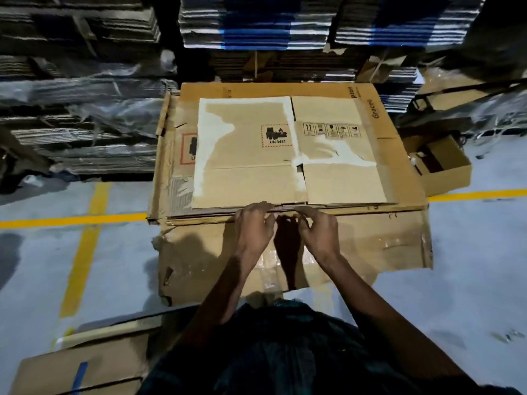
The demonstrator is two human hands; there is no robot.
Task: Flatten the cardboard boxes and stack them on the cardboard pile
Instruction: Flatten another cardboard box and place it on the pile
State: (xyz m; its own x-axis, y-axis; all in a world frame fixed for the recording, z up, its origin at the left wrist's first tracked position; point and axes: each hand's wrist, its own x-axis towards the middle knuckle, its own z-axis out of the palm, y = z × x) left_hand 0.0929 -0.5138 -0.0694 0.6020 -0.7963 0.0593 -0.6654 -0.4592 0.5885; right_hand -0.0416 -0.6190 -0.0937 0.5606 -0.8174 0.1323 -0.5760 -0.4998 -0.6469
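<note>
Both hands meet at the near edge of the flattened box (288, 155), the top sheet on the cardboard pile (405, 223). The left hand (254, 223) has its fingers curled over that edge, and the right hand (318, 228) pinches it just beside, at its 3 o'clock; each grip looks clamped on the edge, though the fingertips are partly hidden under the lip.

The flattened box lies flat with its printed warning label up, roughly centred on the pile and a little toward 12 o'clock from the hands.

The step in hand looks like squaring this sheet onto the pile. To do it well, I would keep both hands low on the edge, slide the sheet rather than lift it, and line its near edge with the sheets below so nothing overhangs. Pressing along the creases should stop the flaps springing up.

An open small box (445, 169) sits on the floor (57, 275) at 3 o'clock of the pile, apparently not yet flattened. Tall bundles of cardboard (85, 81) stand at 12 o'clock.
</note>
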